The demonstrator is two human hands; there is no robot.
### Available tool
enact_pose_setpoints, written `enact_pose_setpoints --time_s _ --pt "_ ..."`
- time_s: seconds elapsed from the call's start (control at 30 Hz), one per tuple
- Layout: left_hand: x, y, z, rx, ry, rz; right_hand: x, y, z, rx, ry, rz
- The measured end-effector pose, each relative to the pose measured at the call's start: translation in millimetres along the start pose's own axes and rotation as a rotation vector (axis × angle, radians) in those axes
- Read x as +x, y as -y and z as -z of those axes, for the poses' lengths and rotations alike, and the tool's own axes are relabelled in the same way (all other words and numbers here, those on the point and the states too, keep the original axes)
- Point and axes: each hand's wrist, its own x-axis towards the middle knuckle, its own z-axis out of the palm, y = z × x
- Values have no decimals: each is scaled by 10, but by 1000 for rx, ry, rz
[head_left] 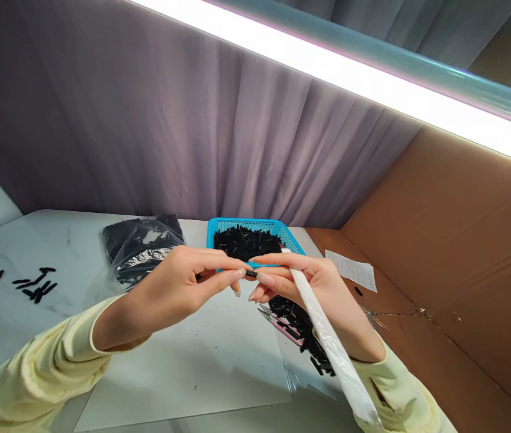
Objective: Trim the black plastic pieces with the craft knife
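My left hand (183,285) pinches a small black part (250,273) between thumb and fingertips, raised above the table. My right hand (313,288) meets it at the fingertips and holds a long white-wrapped tool (327,337) that runs back along my wrist. Below the hands lies a pile of small black parts (300,325) with pink snips (282,325) beside it. Behind my hands stands a blue basket (291,231) filled with black parts.
A clear plastic bag of black parts (140,246) lies at the back left. Several loose black parts (34,285) are scattered at the far left of the white table (34,240). A transparent sheet (201,361) covers the table front. Brown cardboard (454,270) with a printed paper (354,270) walls the right.
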Motion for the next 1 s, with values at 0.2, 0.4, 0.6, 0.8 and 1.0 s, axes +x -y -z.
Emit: enact_pose_setpoints --time_s 0.2,0.4,0.6,0.8,1.0 --pt "-22 -5 -26 30 -96 -28 17 -21 27 5 29 10" --pt "-39 -34 -32 91 -151 -93 16 -20 25 14 24 20" --pt "-30 -2 -63 132 -205 -225 39 -34 21 65 9 16" --pt "-30 -15 -57 172 -209 -198 31 -21 25 40 -15 13" --pt "-19 -90 -36 155 -158 -46 -7 16 -22 -19 -90 7"
